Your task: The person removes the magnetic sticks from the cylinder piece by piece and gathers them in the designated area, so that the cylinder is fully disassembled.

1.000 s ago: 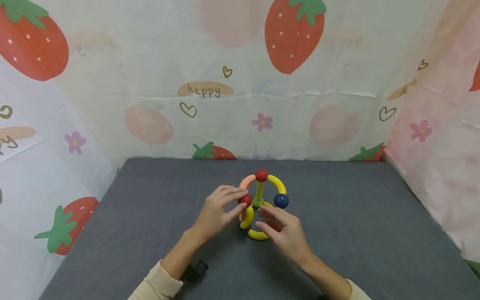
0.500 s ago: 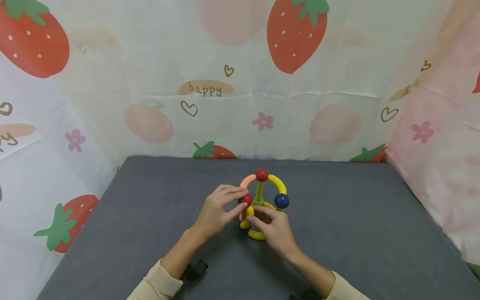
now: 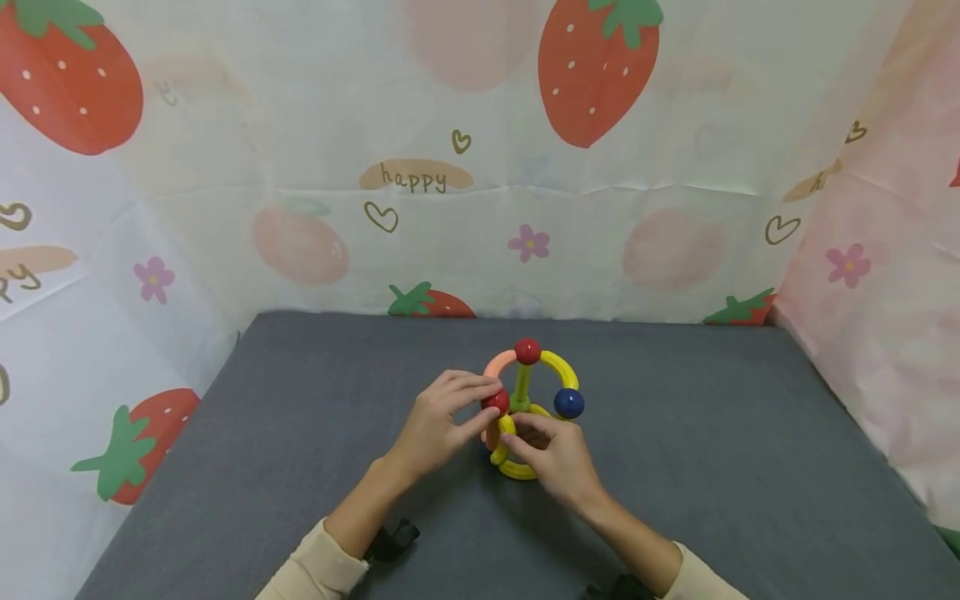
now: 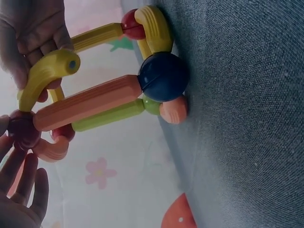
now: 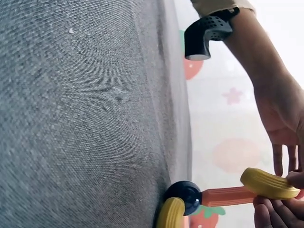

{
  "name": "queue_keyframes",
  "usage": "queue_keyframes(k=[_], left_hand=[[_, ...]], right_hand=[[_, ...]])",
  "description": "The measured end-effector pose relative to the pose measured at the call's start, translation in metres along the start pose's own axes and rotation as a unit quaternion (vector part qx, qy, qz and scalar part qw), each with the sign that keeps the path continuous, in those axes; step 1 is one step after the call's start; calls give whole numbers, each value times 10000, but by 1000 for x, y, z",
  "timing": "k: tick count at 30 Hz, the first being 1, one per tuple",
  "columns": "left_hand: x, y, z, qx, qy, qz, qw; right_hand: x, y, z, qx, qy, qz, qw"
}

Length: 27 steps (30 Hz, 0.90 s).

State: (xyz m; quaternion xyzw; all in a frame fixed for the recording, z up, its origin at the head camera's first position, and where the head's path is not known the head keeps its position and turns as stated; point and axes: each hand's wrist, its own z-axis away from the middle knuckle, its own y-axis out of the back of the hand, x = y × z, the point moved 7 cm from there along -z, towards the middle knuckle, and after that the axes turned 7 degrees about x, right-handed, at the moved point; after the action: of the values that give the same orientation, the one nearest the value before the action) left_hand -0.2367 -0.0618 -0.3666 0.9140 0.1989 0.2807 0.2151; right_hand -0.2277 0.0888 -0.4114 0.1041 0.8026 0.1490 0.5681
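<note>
Currently, the left hand (image 3: 438, 425) is pinching the red ball (image 3: 496, 402) while the right hand (image 3: 556, 457) is gripping the yellow arc (image 3: 501, 434), needing alignment onto that ball.

Grey cloth-covered desk (image 3: 705, 467). Directly on it: toy structure (image 3: 528, 408) of coloured balls & curved rods, standing btwn left hand (image 3: 438, 421) & right hand (image 3: 558, 458).

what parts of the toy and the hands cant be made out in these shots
- Head view: the right hand covers the near base of the toy, so the joints there are hidden.
- Right wrist view: the right hand's fingers are cut off by the frame edge; their grip on the yellow curved piece is unclear.
- Left wrist view: the left hand is cut off by the edge.
</note>
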Motion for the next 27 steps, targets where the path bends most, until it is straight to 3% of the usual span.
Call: queue_keyframes(k=[6,21,23,27], left_hand=[[-3,2,1,80,142,-23,9999],[-3,3,1,23,149,-6,9999],[-2,3,1,29,138,-17,9999],[-2,3,1,30,131,-46,9999]], right_hand=[[5,-5,7,-430,24,162,9989],[-8,14,14,-204,209,255,9992],[-14,20,15,-93,361,253,9990],[-34,34,18,303,1082,487,9925]])
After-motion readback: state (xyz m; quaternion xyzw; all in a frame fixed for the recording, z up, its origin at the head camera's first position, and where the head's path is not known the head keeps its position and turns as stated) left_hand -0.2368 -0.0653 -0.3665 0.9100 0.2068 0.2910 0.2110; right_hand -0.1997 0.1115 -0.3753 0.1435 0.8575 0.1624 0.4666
